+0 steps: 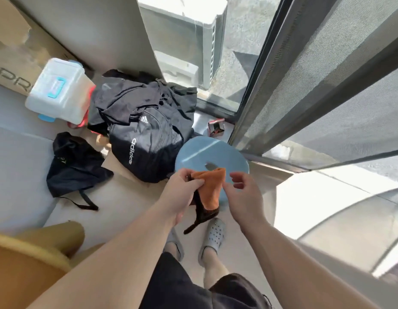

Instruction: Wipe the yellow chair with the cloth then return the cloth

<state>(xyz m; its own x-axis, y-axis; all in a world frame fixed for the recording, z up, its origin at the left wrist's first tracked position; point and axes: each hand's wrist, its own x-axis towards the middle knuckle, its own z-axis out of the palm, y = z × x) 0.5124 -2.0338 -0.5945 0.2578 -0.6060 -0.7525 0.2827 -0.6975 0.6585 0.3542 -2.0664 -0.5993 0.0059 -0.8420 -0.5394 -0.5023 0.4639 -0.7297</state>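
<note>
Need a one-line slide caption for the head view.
Left hand grips orange-and-brown cloth over round blue stool; right hand close beside it, yellow chair lower left.

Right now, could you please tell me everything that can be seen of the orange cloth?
The cloth looks soft. The face that shows is orange, and a dark brown or black part hangs below it, ending in a thin tail. It hangs crumpled in the air, in front of the blue round stool and above the floor. The left hand pinches its upper left corner. The right hand, fingers loosely curled, is close beside its right edge; whether they touch cannot be told.
</note>
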